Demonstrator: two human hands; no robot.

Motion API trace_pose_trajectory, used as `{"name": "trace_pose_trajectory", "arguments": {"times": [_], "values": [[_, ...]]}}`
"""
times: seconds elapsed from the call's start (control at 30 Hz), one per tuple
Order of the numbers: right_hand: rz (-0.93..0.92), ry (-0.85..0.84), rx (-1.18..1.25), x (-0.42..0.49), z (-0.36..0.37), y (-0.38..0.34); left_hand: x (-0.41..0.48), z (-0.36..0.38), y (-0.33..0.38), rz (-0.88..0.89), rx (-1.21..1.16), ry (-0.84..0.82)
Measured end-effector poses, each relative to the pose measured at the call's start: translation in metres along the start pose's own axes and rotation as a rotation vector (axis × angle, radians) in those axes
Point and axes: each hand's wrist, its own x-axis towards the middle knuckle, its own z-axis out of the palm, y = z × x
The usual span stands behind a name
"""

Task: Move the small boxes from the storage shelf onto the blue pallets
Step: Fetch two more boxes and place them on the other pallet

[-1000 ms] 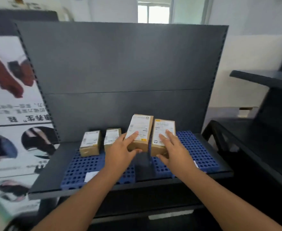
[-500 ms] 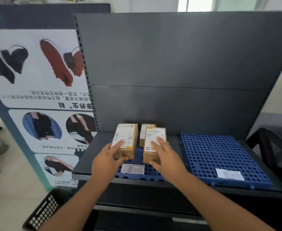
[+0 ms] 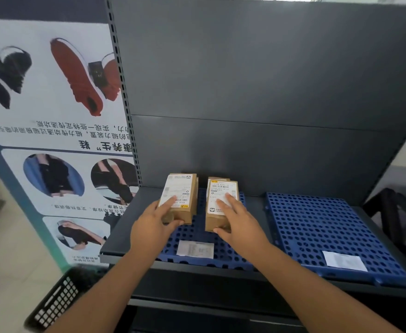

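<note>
Two boxes were held at the left blue pallet (image 3: 197,235).
The left hand (image 3: 152,227) clamped its fingers on the left box (image 3: 185,188), index finger straight along the label and thumb at the near end; the right hand (image 3: 240,224) clamped the right box (image 3: 218,191) likewise, over the pallet's far part.

shoe poster (image 3: 53,111) left | black mesh basket (image 3: 57,301) on floor

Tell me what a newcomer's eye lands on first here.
Centre frame, the left grip holds a brown cardboard box with a white label and the right grip holds a matching brown labelled box, both over the left blue perforated plastic pallet. The right blue perforated pallet carries only a white paper slip. A poster showing a red shoe stands left of the dark grey metal shelf.
</note>
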Motion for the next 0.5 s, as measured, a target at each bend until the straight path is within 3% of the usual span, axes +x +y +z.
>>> {"name": "trace_pose_trajectory", "arguments": {"times": [0.5], "values": [[0.050,-0.007,0.061,0.114,0.008,0.035,0.108,0.035,-0.003,0.003,0.147,-0.123]]}}
